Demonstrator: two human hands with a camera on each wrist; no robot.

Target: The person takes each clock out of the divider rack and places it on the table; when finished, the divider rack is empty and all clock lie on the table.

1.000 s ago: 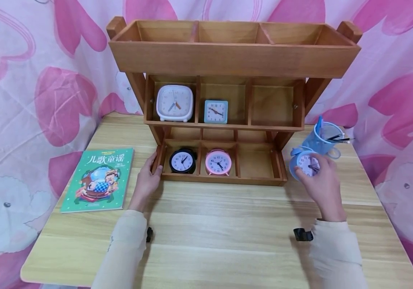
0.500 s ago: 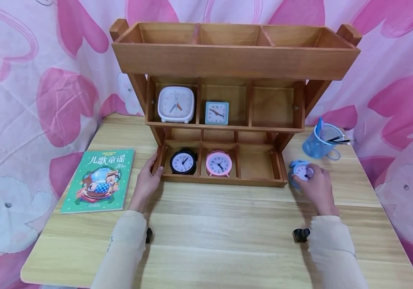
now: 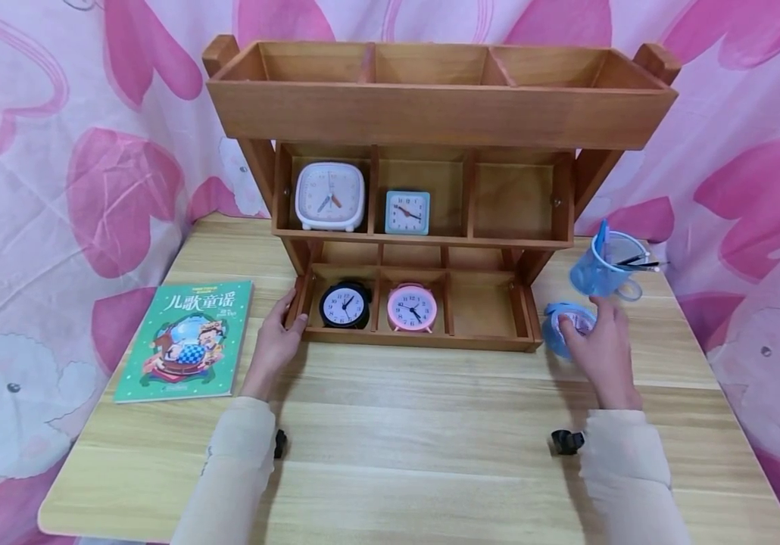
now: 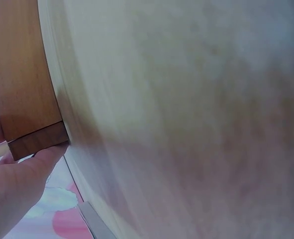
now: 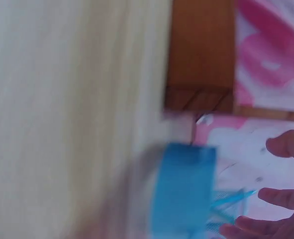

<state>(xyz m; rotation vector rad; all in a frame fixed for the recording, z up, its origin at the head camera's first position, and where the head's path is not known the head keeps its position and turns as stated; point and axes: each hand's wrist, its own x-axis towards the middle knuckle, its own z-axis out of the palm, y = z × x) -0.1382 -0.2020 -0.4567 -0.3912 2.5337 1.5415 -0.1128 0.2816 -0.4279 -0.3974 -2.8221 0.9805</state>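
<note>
A wooden shelf (image 3: 441, 113) with three tiers stands on the table. My left hand (image 3: 276, 350) grips the left end of its lowest tier, thumb in front; in the left wrist view the hand (image 4: 17, 191) pinches that wooden corner (image 4: 37, 141). Just right of the shelf, a blue alarm clock (image 3: 553, 337) stands on the table. My right hand (image 3: 604, 356) is beside it, thumb and fingers spread. In the right wrist view, those fingers (image 5: 286, 196) appear apart from the blue clock (image 5: 184, 194), whose face is hidden there.
A white clock (image 3: 330, 195) and a small teal-edged clock (image 3: 407, 213) sit in the middle tier. Below are a black clock (image 3: 345, 306) and a pink clock (image 3: 412, 308). A pen cup (image 3: 594, 269) stands behind the blue clock; a green book (image 3: 185, 341) lies left.
The blue clock has come down toward the table's front and now stands there. My right hand has loosened from it, its fingers spreading. The left hand keeps its grip.
</note>
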